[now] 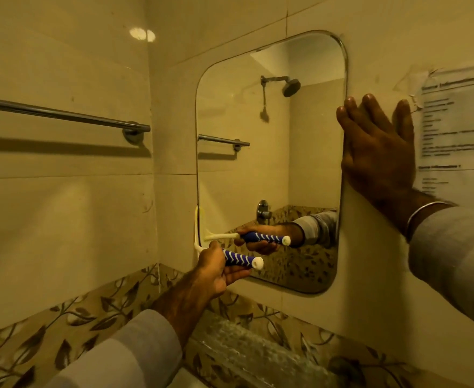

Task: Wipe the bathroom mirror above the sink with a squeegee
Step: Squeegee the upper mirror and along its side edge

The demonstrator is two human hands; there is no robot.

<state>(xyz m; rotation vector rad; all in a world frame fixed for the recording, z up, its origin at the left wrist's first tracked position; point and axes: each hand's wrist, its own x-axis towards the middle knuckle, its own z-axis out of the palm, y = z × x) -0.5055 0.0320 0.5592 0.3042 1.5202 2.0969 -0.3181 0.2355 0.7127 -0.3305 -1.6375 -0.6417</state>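
A bathroom, identified by its fixtures and finishes. The landmark is a frameless, rounded-corner rectangular wall mirror [272, 163] mounted on glossy cream ceramic wall tiles [62, 219]. To the left of the mirror, on the adjoining wall, a chrome metal towel bar [62, 114] is fixed. Reflected within the mirror are a dark round shower head on a bent metal arm [283, 85] and, lower, a chrome wall tap [263, 210]. Below the mirror runs a band of beige tiles with a dark leaf pattern [90, 312]. To the mirror's right, a printed paper notice [457, 130] is taped to the wall.
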